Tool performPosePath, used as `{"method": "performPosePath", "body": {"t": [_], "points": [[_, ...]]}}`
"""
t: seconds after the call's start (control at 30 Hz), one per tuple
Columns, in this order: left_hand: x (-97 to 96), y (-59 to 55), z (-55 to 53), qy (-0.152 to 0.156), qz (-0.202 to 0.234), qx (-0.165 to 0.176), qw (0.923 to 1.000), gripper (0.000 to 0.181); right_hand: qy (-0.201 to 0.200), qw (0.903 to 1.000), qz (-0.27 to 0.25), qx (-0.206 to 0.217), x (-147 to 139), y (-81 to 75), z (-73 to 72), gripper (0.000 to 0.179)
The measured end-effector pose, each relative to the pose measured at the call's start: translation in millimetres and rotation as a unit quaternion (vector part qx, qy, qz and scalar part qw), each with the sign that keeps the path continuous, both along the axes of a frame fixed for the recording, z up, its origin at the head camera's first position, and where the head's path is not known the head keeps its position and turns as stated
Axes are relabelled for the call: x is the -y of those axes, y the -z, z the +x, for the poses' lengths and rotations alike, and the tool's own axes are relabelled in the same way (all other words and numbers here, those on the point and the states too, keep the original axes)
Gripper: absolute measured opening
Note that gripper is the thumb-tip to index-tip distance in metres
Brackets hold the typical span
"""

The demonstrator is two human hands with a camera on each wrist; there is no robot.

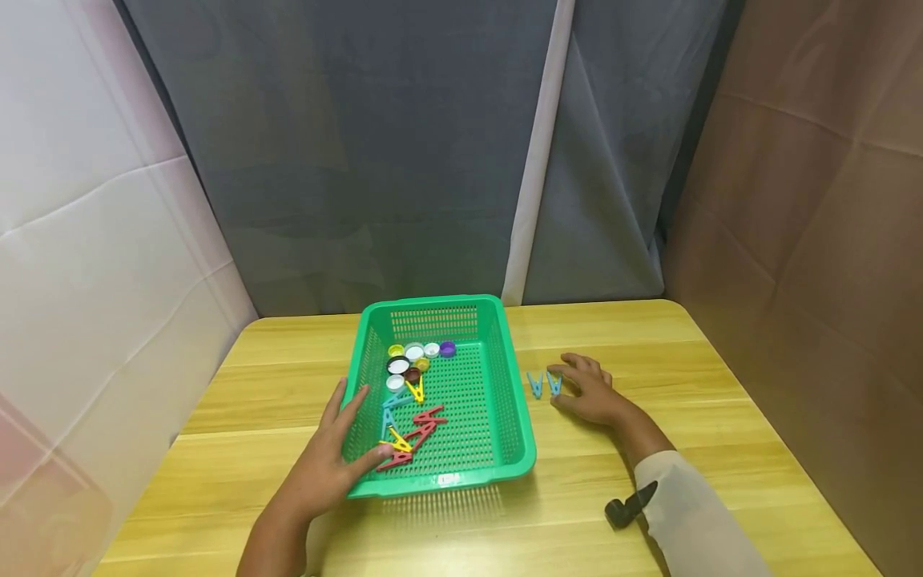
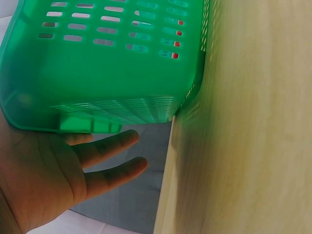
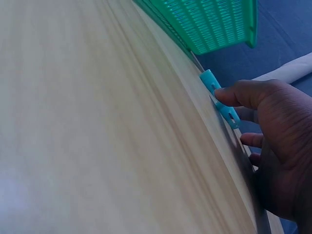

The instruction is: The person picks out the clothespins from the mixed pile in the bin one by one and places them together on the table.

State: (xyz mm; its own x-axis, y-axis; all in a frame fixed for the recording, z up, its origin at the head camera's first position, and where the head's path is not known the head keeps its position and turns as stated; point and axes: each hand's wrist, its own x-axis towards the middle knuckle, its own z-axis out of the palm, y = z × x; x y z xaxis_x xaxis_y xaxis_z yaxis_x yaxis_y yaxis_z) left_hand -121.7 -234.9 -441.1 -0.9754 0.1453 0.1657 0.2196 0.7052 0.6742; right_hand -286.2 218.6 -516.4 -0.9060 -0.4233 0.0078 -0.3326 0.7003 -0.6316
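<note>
Table-top arrangement as my remote feeds render it: a green perforated basket [image 1: 490, 474] stands on the wood-grain table [image 1: 267, 417], its far rim close to the table's far edge. The left hand [image 1: 324, 465] is at the basket's near left corner, thumb lying over the rim and the other fingers spread along the outside; I read this as a loose, unclenched contact with the basket. The right hand [image 1: 593, 394] lies to the right of the basket, thumb and forefinger on either side of the outer blue clothespin [image 1: 555, 390]; I cannot tell whether they pinch it. The inner blue clothespin [image 1: 537, 391] lies just beside it, between the outer one and the basket's right wall. Both are on the table, nearer its far edge than its near one.

Within the basket, I see bottle caps [image 1: 398, 365] in white, yellow, purple, brown and black-rimmed white, clustered toward the far left corner. Red clothespins [image 1: 421, 435], yellow clothespins [image 1: 417, 393] and other blue clothespins [image 1: 397, 401] lie along the left side down to the near left corner, some overlapping. A light sleeve [image 1: 695, 517] covers the right forearm; a grey curtain [image 1: 418, 176] hangs beyond the far edge.
</note>
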Motion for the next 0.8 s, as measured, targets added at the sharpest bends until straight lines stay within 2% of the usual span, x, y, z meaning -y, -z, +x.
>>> {"method": "performPosePath", "body": {"t": [0.43, 0.6, 0.8], "points": [[-1.0, -2.1, 0.8, 0.000, -0.001, 0.008, 1.0000, 0.097, 0.004, 0.9995, -0.025, 0.018, -2.1, -0.9, 0.1, 0.082], [-0.4, -1.1, 1.3, -0.001, 0.001, 0.010, 0.9999, 0.097, 0.020, 0.9980, -0.042, 0.044, -2.3, -4.3, -1.9, 0.093], [0.2, 0.4, -1.1, 0.003, 0.002, 0.007, 1.0000, 0.096, 0.047, 0.9923, -0.088, 0.074, -0.2, -11.9, -1.5, 0.107]]}}
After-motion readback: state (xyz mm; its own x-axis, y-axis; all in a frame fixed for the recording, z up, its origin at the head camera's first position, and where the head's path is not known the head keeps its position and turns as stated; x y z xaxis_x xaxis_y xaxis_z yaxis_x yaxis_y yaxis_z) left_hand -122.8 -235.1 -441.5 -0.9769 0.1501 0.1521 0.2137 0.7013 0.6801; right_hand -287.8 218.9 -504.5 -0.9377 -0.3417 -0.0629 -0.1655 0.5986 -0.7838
